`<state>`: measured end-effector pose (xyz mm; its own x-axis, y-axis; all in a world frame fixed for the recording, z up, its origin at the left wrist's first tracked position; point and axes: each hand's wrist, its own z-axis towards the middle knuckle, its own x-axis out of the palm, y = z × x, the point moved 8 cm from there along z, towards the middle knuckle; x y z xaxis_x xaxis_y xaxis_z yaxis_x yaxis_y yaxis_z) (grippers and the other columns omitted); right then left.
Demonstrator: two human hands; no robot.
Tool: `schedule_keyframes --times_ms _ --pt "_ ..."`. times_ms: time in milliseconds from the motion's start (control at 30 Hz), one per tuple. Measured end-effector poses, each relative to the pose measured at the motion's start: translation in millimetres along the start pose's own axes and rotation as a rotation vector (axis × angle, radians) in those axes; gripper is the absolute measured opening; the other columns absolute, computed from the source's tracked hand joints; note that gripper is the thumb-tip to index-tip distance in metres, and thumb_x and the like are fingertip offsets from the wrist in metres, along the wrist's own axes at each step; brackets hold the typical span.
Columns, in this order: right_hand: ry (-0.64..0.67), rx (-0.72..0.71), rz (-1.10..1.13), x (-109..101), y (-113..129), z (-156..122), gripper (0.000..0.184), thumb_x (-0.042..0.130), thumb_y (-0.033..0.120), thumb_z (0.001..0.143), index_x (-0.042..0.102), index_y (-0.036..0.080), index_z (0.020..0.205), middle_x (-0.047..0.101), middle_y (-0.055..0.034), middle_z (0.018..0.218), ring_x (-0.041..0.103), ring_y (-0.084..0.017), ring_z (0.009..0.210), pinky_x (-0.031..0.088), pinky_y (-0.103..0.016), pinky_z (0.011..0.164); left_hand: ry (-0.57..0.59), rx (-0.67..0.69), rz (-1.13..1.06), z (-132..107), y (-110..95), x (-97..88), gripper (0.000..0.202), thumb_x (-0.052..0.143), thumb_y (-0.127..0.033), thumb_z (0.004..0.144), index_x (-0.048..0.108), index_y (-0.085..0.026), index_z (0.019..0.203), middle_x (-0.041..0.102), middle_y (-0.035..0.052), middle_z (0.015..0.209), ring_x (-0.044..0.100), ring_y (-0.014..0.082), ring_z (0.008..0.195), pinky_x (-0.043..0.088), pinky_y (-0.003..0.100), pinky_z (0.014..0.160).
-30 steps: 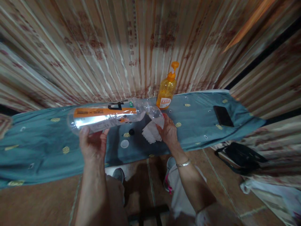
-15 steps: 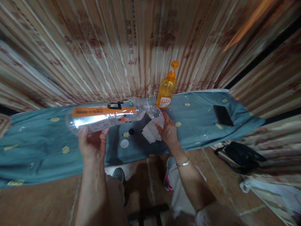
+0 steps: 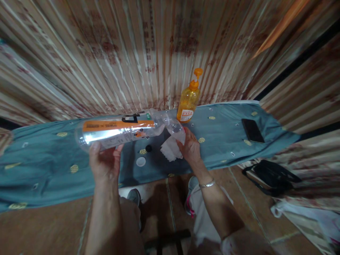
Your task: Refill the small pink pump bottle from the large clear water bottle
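My left hand (image 3: 104,161) grips a large clear plastic bottle (image 3: 117,131) with an orange label, held sideways over the blue cloth-covered table (image 3: 47,159), its neck pointing right. My right hand (image 3: 190,147) is closed on a white cloth (image 3: 171,148) pressed against the bottle's mouth. On the table just below the bottle lie a small black cap (image 3: 148,148) and a white round lid (image 3: 140,162).
An orange pump bottle (image 3: 188,99) stands at the table's back edge against the striped curtain. A black phone (image 3: 252,130) lies on the table's right end. A dark bag (image 3: 271,175) sits on the floor at right. My legs and shoes are below the table edge.
Almost nothing differs. The bottle and both hands hold the same pose, with only a slight shift of the view.
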<state>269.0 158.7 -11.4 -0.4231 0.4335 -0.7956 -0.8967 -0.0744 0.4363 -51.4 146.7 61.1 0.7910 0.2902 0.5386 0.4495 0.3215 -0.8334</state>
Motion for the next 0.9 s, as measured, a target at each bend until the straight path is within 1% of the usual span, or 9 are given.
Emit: schedule_keyframes --times_ms 100,233,300,400,533,633,700,800,900 --pt "0.001 -0.002 0.011 -1.5 1.4 0.6 0.063 0.069 0.022 0.093 0.050 0.008 0.151 0.069 -0.0259 0.142 0.069 -0.035 0.129 0.057 -0.049 0.111 -0.010 -0.004 -0.019 -0.2 0.9 0.2 0.033 0.087 -0.051 0.065 0.074 -0.031 0.089 0.081 -0.0021 0.112 0.072 0.0269 0.122 0.067 0.037 0.090" --pt "0.028 0.011 -0.008 -0.4 1.2 1.1 0.063 0.070 0.022 0.093 0.051 0.005 0.151 0.067 -0.0279 0.144 0.068 -0.035 0.131 0.056 -0.050 0.112 -0.007 0.007 -0.041 -0.9 -0.5 2.9 0.040 0.089 -0.050 0.065 0.074 -0.030 0.096 0.081 0.0004 0.112 0.072 0.0285 0.122 0.066 0.039 0.091" --pt "0.031 0.018 -0.018 0.3 0.4 0.9 0.064 0.070 0.023 0.094 0.050 0.003 0.151 0.067 -0.0289 0.143 0.068 -0.035 0.131 0.056 -0.049 0.113 -0.006 0.003 -0.033 -1.1 -1.1 3.9 0.043 0.090 -0.050 0.063 0.074 -0.029 0.097 0.081 0.0014 0.111 0.071 0.0291 0.122 0.066 0.038 0.089" --pt "0.003 0.000 -0.004 -0.5 0.2 0.5 0.061 0.068 0.024 0.095 0.051 0.006 0.151 0.068 -0.0271 0.142 0.067 -0.034 0.131 0.056 -0.049 0.112 -0.009 0.008 -0.012 -1.1 -2.3 3.6 0.045 0.089 -0.053 0.062 0.072 -0.028 0.096 0.081 0.0024 0.109 0.071 0.0291 0.123 0.066 0.035 0.086" --pt "-0.020 -0.019 0.021 -1.5 -0.3 0.4 0.061 0.067 0.022 0.093 0.050 0.008 0.150 0.069 -0.0250 0.141 0.069 -0.035 0.128 0.057 -0.049 0.111 0.011 -0.003 0.013 -0.9 -1.1 2.9 0.036 0.085 -0.052 0.068 0.072 -0.031 0.093 0.081 -0.0016 0.108 0.071 0.0282 0.123 0.066 0.037 0.091" --pt "-0.014 -0.016 0.022 -1.7 -0.7 0.9 0.061 0.068 0.022 0.093 0.050 0.007 0.150 0.069 -0.0257 0.142 0.069 -0.035 0.128 0.057 -0.049 0.111 -0.003 0.005 0.009 -1.0 -1.8 1.1 0.035 0.085 -0.051 0.067 0.072 -0.030 0.092 0.081 0.0005 0.110 0.071 0.0294 0.124 0.066 0.037 0.090" --pt "-0.012 -0.021 0.027 -2.1 -0.2 1.1 0.060 0.067 0.024 0.094 0.051 0.008 0.149 0.069 -0.0257 0.142 0.069 -0.035 0.128 0.057 -0.049 0.111 0.003 0.005 0.016 -1.3 -2.3 1.8 0.036 0.085 -0.051 0.067 0.072 -0.029 0.093 0.081 0.0026 0.113 0.069 0.0301 0.128 0.065 0.039 0.094" --pt "-0.009 -0.016 0.027 -1.9 -0.5 1.2 0.059 0.066 0.024 0.095 0.051 0.007 0.149 0.069 -0.0263 0.142 0.069 -0.035 0.127 0.057 -0.049 0.111 0.020 -0.007 0.032 -1.8 -2.3 2.9 0.033 0.084 -0.052 0.068 0.072 -0.030 0.090 0.080 0.0017 0.113 0.067 0.0299 0.132 0.064 0.039 0.099" --pt "-0.009 -0.013 0.026 -1.1 -1.3 1.0 0.060 0.066 0.024 0.095 0.050 0.008 0.150 0.068 -0.0261 0.142 0.069 -0.035 0.128 0.057 -0.050 0.111 0.009 -0.007 0.036 -1.8 -3.0 2.3 0.033 0.086 -0.053 0.066 0.072 -0.030 0.085 0.081 0.0004 0.112 0.066 0.0289 0.132 0.065 0.036 0.096"
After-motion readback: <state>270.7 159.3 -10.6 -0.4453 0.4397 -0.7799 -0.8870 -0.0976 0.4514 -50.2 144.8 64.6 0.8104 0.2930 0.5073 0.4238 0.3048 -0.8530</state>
